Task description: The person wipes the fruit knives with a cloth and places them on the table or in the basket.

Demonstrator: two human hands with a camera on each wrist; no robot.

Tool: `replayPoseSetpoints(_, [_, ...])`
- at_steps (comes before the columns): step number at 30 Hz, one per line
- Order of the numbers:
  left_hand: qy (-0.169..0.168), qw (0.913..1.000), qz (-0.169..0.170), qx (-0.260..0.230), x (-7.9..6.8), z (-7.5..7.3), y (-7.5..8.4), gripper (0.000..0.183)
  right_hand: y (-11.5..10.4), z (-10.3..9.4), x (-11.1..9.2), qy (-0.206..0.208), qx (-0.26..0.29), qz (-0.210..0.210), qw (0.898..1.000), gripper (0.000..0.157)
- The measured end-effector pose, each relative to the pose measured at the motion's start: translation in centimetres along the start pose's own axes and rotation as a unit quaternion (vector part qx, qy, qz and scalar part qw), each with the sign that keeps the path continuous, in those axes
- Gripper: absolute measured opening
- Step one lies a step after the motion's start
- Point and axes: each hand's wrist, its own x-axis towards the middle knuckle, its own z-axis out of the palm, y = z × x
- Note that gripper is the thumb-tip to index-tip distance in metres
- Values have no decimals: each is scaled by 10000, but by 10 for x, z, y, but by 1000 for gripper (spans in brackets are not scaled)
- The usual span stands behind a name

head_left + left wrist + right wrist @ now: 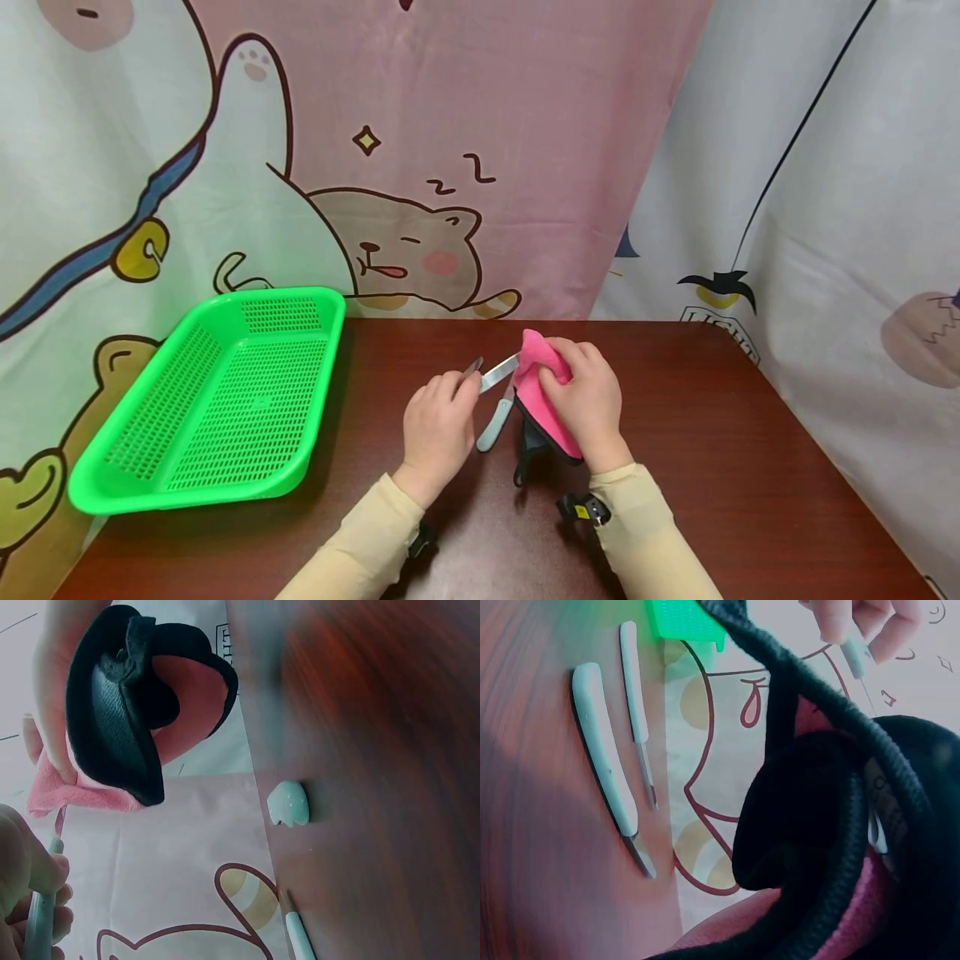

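Note:
My left hand [438, 425] grips a knife by its pale green handle [41, 922]. The silver blade [501, 372] points to the right, and its tip end is hidden at the fold of a pink fuzzy cloth [536, 371]. With thumb and fingers, my right hand [592, 400] pinches that cloth from above. Black trim, a dark lining [112, 720] and a black strap hang from its underside. On the table below lie a wide-handled knife [604, 742] and a slimmer knife [634, 682], both with pale green handles.
A green plastic basket [322, 400] stands on the left of the brown table [712, 467]. Behind the table hangs a cartoon-printed curtain [540, 167]. In the left wrist view, a rounded pale green piece [289, 804] rests on the tabletop.

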Motion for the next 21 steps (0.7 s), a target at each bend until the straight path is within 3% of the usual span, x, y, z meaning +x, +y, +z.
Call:
replayPoseSetpoints(11, [121, 9999, -80, -94, 1, -1, 0, 22, 1, -6, -4, 125, 86, 24, 9999, 38])
replayPoseSetpoints(21, [-120, 9996, -236, -44, 4, 0, -1, 29, -20, -5, -10, 133, 401, -707, 9966, 39])
